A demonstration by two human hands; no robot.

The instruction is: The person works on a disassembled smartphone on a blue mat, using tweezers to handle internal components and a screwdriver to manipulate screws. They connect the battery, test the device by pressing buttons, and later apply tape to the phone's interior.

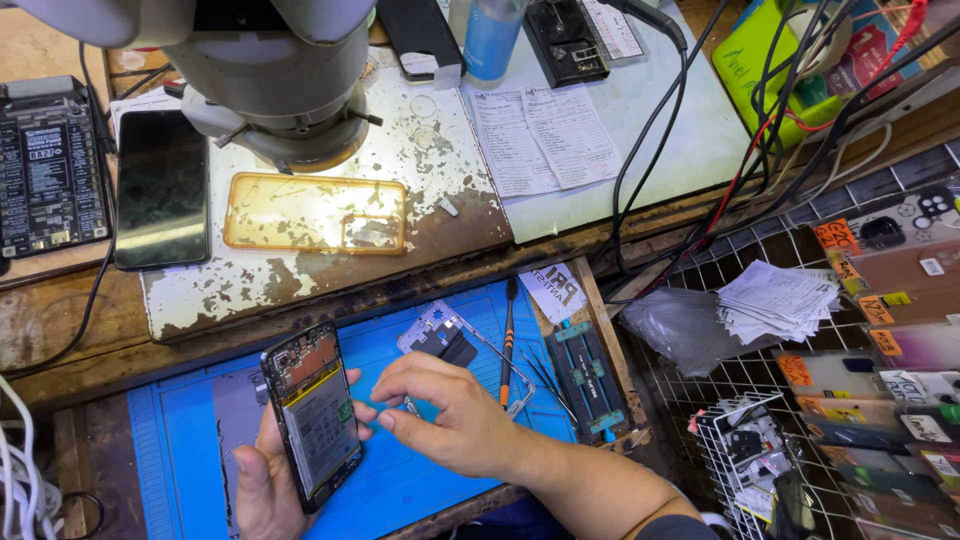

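Opened phone [312, 415], back cover off, battery and board exposed, tilted upright over the blue work mat [420, 480]. Left hand [262, 480] wrapped around its lower half, gripping it from the side and below. Right hand [450, 415] just right of the phone, thumb and forefinger pinched together at the phone's right edge; whatever is between them is too small to make out. Silver mid-frame [440, 335] lies flat on the mat behind the right hand, an orange-handled tool [507, 345] beside it, tweezers [545, 378] further right. Past the mat on the table [60, 330]: yellowed clear phone case [315, 212] on a worn white plate, dark phone [162, 188] face-up to its left, microscope base [280, 110] above.
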